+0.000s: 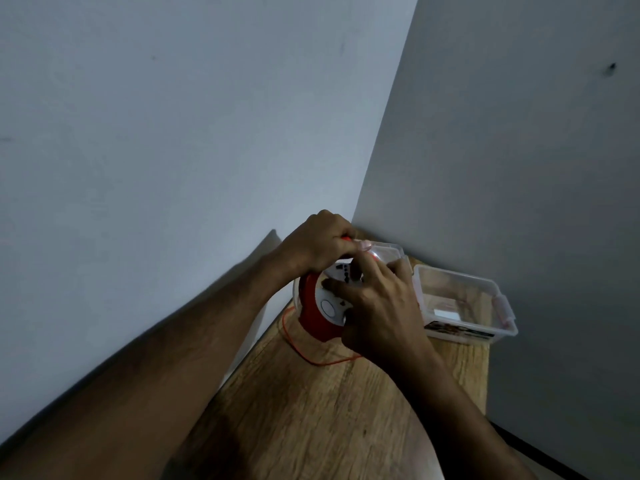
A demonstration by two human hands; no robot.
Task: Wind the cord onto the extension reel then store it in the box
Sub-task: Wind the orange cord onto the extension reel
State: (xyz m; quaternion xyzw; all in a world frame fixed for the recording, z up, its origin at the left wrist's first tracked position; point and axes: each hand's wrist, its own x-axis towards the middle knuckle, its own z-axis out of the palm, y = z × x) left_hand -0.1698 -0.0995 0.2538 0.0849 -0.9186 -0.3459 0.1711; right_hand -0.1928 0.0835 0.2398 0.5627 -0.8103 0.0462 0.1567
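The round red-and-white plastic extension reel (pixel 317 306) is being held upright on the wooden worktop (pixel 311 410) between the left hand (pixel 320 245), gripping its top handle, and the right hand (pixel 375 306), fingers curled on its face, while a loose loop of thin red cord (pixel 298 348) is lying near and left, and the clear plastic box (pixel 464 303) is standing open just right of the right hand.

reel (pixel 310 308): red and white plastic, smooth, slight sheen on the white face
cord (pixel 294 344): thin red strand, smooth-looking jacket, material too fine to tell
box (pixel 464 299): clear plastic, glossy, see-through walls; printed paper-like label on the near side
box latch (pixel 504 311): translucent plastic, pinkish tint, smooth
lid (pixel 388 252): clear plastic, glossy, catches a highlight
table (pixel 311 410): wood-grain surface, light brown, matt, visible streaks and knots; real wood or laminate unclear
walls (pixel 173 133): painted, matt, mostly smooth, a few small dark marks
left hand (pixel 320 244): bare skin
right hand (pixel 377 306): bare skin
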